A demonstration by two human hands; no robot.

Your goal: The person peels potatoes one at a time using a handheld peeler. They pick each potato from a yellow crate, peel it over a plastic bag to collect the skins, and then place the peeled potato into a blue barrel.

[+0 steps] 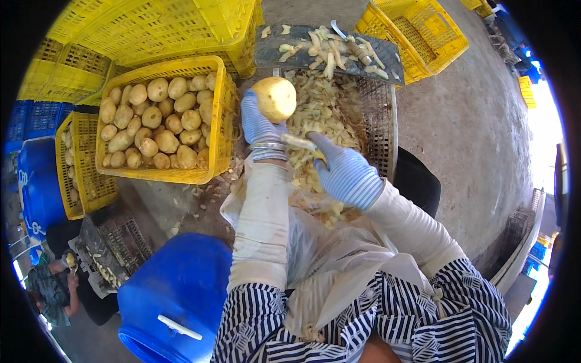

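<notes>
My left hand (261,120), in a blue striped glove, holds up a large round pale-yellow fruit or root vegetable (276,99); its kind is not certain. A bright, smooth patch faces right. My right hand (347,172), gloved alike, grips a small peeling tool (299,141) with a pale part pointing left, near my left wrist; its blade is not clear. Below both hands, a heap of pale peelings (327,109) fills a perforated crate (383,131). Across the crate's far end lies a dark board (281,47), bearing more peelings and a curved-blade knife (361,52).
At left stands a yellow crate (220,122) full of similar produce (152,118), with stacked yellow crates (154,27) behind. Another yellow crate (417,36) sits at far right. A blue barrel (177,290) is by my left elbow. Another person (54,290) works at lower left.
</notes>
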